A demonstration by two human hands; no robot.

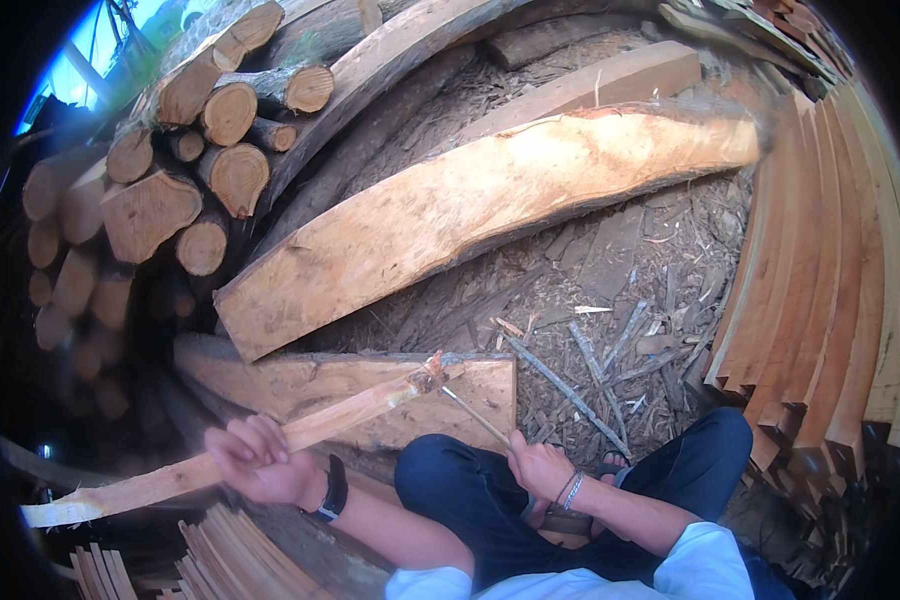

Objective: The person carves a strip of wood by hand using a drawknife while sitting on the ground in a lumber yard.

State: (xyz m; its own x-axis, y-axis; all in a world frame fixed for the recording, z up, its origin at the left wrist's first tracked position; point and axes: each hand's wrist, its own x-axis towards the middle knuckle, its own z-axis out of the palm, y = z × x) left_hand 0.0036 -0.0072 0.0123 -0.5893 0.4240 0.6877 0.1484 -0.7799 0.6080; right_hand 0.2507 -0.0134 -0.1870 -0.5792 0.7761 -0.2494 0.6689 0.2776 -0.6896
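Observation:
A long, mostly peeled wooden pole (355, 408) slants across in front of me, from low at the left up to a knotty end with some bark. My left hand (262, 464) is closed round its middle, fingers curled, and wears a dark watch. Closed in my right hand (540, 468) is a thin, straight rod-like tool (475, 415), its tip pointing up and left, close to the pole's knotty end. Whether that tip touches the wood I cannot tell. The fist hides the tool's rear part. Behind the pole's upper end lies a short sawn plank (480, 388).
A thick curved slab (490, 205) lies across the ground ahead. Cut logs (238, 178) are stacked at the far left. Long boards (820, 260) stand in a row at the right, more slats (235, 560) at lower left. Thin sticks (565, 390) and chips litter the ground.

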